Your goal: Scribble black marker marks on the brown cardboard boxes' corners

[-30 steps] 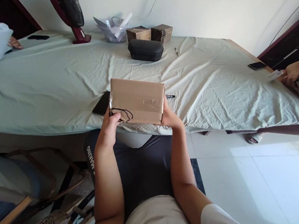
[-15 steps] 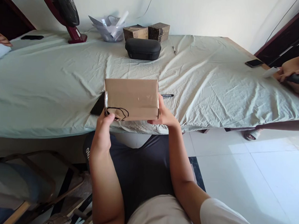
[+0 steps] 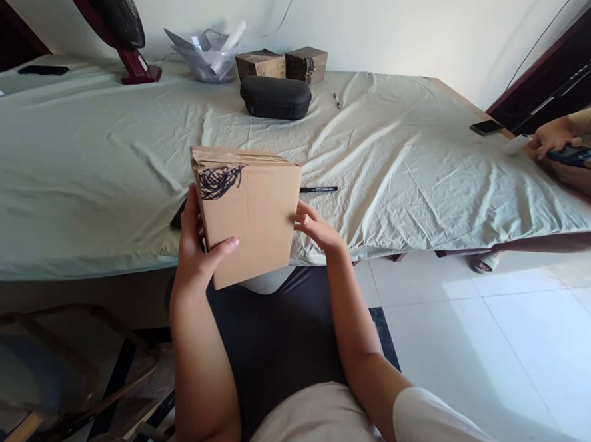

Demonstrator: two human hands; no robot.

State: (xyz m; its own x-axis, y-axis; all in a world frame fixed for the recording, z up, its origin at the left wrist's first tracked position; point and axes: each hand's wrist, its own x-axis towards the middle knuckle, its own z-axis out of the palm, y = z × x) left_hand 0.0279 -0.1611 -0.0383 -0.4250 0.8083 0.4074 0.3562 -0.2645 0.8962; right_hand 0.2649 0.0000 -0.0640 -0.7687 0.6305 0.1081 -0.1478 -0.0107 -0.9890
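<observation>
I hold a brown cardboard box [image 3: 249, 211] up in front of me, just past the near edge of the table [image 3: 78, 168]. A black scribble marks its upper left corner, and tape runs along its top. My left hand [image 3: 196, 251] grips the box's left side with the thumb across the front face. My right hand [image 3: 318, 226] presses against its right side, fingers curled on the edge. A black pen [image 3: 318, 190] lies on the sheet just right of the box. A dark phone [image 3: 177, 215] peeks out behind the box on the left.
On the pale green sheet stand a black case [image 3: 275, 98], two brown blocks [image 3: 282, 65], a clear bag of papers [image 3: 208, 52] and a fan base [image 3: 134, 72]. Another person's hand [image 3: 555, 138] holds a dark object at the far right, near a phone [image 3: 487, 127]. A chair [image 3: 42, 352] is at lower left.
I have lifted the box off the table edge and tipped it, so the scribbled corner moved from bottom left to top left. My left thumb now lies across its front.
</observation>
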